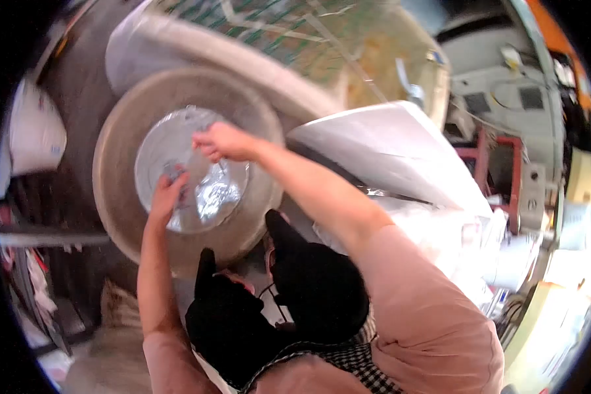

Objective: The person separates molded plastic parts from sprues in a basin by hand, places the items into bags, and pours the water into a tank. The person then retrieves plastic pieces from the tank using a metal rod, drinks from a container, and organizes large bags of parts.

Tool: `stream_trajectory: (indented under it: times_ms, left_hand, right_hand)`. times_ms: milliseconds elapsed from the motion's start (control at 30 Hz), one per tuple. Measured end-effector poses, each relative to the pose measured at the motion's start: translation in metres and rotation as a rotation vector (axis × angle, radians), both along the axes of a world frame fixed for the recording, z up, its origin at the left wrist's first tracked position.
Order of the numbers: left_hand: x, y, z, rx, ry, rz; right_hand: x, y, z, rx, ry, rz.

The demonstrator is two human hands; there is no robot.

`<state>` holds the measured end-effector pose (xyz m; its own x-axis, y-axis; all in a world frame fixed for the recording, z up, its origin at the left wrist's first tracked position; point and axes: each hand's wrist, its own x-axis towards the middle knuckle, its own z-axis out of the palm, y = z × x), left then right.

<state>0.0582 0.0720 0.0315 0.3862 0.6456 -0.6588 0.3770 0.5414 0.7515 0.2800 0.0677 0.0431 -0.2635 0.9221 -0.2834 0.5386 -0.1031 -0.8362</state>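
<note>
A wide, round, beige-grey tub (116,154) stands in front of my knees. Its bottom holds a pale, glossy layer (218,197) with bright reflections, like water or clear film. Low over the left part of that layer is my left hand (169,190), its fingers closed around a small greyish bit, too blurred to name. My right hand (224,142) reaches in from the right, above the layer's upper part, with fingers pinched together. What lies between its fingertips is hidden by the blur.
A big pale basin (285,88) holding green strands and strips lies beyond the tub. To the right stands a white sheet-like panel (387,148) beside white plastic bags (414,240). A white sack or bucket (38,131) is at far left, and a red frame (515,171) at far right.
</note>
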Motion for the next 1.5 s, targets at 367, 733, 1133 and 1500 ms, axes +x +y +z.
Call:
stream_trajectory:
  times_ms: [367,733,1133,1500]
  left_hand:
    - [-0.003,0.054,0.071,1.092,0.638,-0.35]
    - [0.277,-0.319,0.391,1.071,-0.518,-0.722]
    - [0.299,-0.394,0.313,1.08,-0.356,-1.36]
    - [0.294,-0.283,0.317,1.199,-0.366,-0.722]
  right_hand:
    - [0.025,-0.104,0.197,0.409,-0.489,-0.184]
    - [0.199,-0.476,0.394,0.418,-0.682,-0.825]
    - [0.248,-0.592,0.248,-0.194,-0.682,-0.345]
    - [0.238,-0.568,0.169,-0.848,-0.687,0.667]
